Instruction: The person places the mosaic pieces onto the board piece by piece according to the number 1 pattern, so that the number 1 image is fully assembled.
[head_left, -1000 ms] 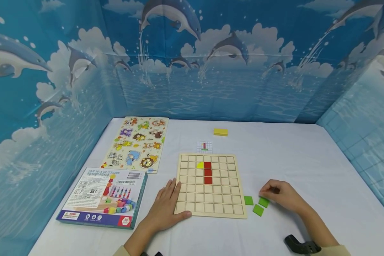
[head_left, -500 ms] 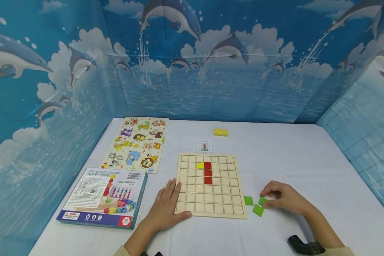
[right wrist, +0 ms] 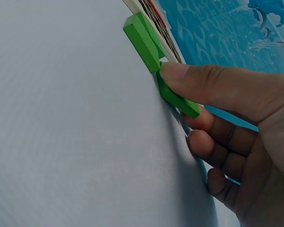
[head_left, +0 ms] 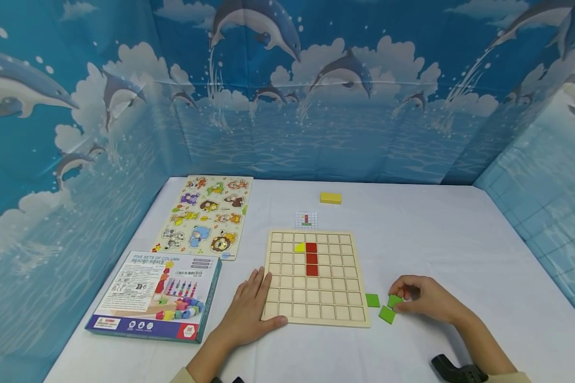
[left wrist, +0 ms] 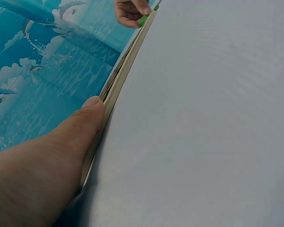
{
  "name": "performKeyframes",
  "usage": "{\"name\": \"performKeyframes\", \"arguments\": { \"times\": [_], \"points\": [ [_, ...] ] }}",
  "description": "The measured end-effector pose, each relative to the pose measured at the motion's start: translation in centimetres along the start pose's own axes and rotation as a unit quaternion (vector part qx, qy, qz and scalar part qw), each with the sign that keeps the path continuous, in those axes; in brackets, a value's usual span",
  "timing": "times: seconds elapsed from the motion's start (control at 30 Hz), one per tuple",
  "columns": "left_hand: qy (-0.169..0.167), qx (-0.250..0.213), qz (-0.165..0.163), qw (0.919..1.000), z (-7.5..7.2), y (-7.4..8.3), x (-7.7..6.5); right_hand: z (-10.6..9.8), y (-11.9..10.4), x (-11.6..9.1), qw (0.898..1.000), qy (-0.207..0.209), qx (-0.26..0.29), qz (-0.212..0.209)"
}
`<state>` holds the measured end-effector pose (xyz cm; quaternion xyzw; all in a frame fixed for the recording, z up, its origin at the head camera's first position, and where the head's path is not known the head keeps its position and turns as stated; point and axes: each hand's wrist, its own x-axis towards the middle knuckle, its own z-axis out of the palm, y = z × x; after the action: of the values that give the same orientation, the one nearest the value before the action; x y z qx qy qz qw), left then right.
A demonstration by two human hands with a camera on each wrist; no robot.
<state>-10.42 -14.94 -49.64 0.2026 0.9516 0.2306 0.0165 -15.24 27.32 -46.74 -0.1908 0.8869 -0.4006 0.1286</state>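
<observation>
My right hand (head_left: 424,300) pinches a green square tile (right wrist: 180,101) between thumb and fingers, right of the board. Two more green tiles lie close by: one tile (head_left: 386,315) just in front of the pinched one, another tile (head_left: 372,300) at the board's right edge. The wooden grid board (head_left: 333,299) bears a column of red squares (head_left: 312,259) and a yellow rounded piece (head_left: 300,247) at the column's top left. My left hand (head_left: 246,306) rests at the board's near left corner, fingers straight along its side, thumb (left wrist: 87,116) against the front edge.
Behind the board lies a small printed grid card (head_left: 306,221), with a yellow block (head_left: 330,198) farther back. On the left are a boxed toy set (head_left: 153,298) and an animal puzzle board (head_left: 206,213). A dolphin-print curtain (head_left: 287,133) closes off the back and sides.
My right hand has shifted slightly right and its thumb has come to the near side of the green tile, pinching it. My left hand and the board have stayed still.
</observation>
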Motion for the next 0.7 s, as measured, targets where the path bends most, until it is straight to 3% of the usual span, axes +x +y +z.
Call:
{"name": "performKeyframes", "arguments": {
  "times": [0.43, 0.7],
  "points": [
    [-0.002, -0.004, -0.004, 1.0000, 0.06, -0.04, -0.02, 0.14, 0.05, -0.11, 0.998, 0.006, 0.059, -0.008],
    [-0.003, -0.006, -0.003, 1.0000, 0.11, -0.11, 0.00, -0.02, 0.07, 0.55, 0.997, 0.013, 0.078, 0.007]
  ]
}}
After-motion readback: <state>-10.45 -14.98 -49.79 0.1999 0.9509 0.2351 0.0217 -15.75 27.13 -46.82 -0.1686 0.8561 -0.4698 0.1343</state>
